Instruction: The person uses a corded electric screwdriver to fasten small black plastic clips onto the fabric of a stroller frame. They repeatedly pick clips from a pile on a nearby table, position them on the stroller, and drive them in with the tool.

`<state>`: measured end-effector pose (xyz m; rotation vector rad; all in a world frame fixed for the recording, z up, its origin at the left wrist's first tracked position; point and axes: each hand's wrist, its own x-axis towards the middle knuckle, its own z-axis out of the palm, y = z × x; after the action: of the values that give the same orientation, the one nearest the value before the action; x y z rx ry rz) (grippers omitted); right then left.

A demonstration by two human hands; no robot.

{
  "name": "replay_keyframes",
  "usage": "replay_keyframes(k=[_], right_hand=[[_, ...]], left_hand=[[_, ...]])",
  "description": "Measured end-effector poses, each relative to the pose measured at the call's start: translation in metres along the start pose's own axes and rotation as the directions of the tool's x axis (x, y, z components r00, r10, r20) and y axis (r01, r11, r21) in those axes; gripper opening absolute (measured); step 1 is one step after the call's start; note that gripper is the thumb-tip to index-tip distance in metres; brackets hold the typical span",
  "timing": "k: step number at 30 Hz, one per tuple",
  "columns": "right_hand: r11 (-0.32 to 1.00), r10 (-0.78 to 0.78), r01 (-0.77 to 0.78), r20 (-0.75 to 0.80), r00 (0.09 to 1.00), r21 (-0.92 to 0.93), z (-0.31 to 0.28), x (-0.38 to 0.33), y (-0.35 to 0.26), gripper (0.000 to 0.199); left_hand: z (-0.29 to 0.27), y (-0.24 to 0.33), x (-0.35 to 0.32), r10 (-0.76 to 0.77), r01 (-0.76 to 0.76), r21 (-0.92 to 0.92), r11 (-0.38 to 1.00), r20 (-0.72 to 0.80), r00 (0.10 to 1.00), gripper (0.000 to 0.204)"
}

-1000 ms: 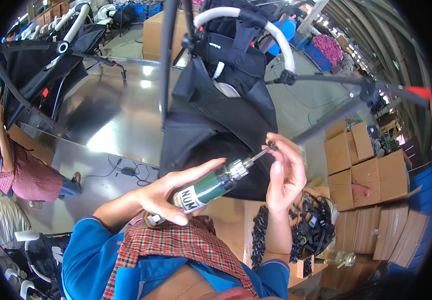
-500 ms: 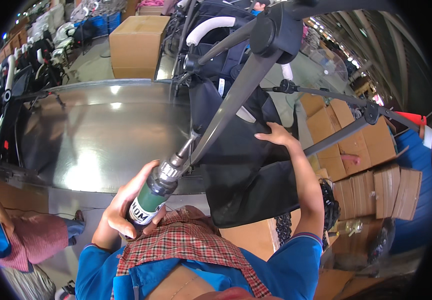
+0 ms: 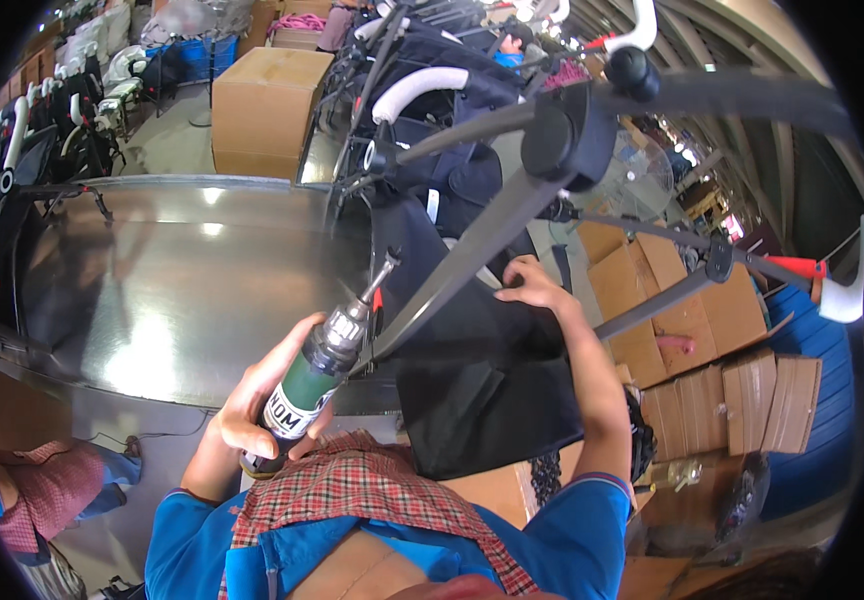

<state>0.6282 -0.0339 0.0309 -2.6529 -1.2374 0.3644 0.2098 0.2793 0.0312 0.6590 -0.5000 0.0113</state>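
My left hand (image 3: 270,405) is wrapped round a green electric screwdriver (image 3: 304,385) with a metal chuck. Its long bit points up and away, beside a grey tube (image 3: 472,250) of a stroller-like frame and apart from it. A large black joint (image 3: 569,137) tops that tube. Black fabric (image 3: 487,380) hangs from the frame towards me. My right hand (image 3: 534,285) is at the fabric's far right part, fingers bent and thumb apart from them, with nothing visible between. A small red piece (image 3: 378,299) shows behind the screwdriver's bit.
A shiny metal table (image 3: 212,300) spreads to the left. Beyond it stands a big cardboard box (image 3: 270,110). More boxes (image 3: 687,300) are stacked at right by a blue sheet (image 3: 802,365). Another person (image 3: 52,490) is at lower left, near a cable on the floor.
The screwdriver's bit has come away from the grey tube and tilted more upright. My right hand has shifted slightly left with its fingers more bent. The fabric's lower part has folded. The view has shifted.
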Motion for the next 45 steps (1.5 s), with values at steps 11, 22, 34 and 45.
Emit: replay_keyframes(k=[11,22,34,45], right_hand=[[0.83,-0.158,0.363,-0.446,0.881,0.424,-0.223,-0.022,-0.228,0.035],[0.721,-0.426,0.691,-0.823,0.375,-0.059,-0.126,-0.031,-0.258,0.034],[0.421,-0.709,0.86,-0.487,0.51,0.288,-0.157,0.004,-0.272,0.038],[0.707,-0.554,0.703,-0.68,0.481,-0.078,-0.15,-0.029,-0.263,0.032]], left_hand=[[-0.008,0.006,0.015,-0.017,0.017,-0.126,0.992,0.004,1.0,0.127],[-0.011,0.003,0.014,0.011,-0.01,-0.119,0.993,0.008,1.0,0.119],[0.015,0.009,0.056,0.085,-0.083,0.065,0.994,-0.027,0.996,0.113],[0.037,0.02,0.096,0.109,-0.13,0.489,0.863,0.071,0.992,0.103]])
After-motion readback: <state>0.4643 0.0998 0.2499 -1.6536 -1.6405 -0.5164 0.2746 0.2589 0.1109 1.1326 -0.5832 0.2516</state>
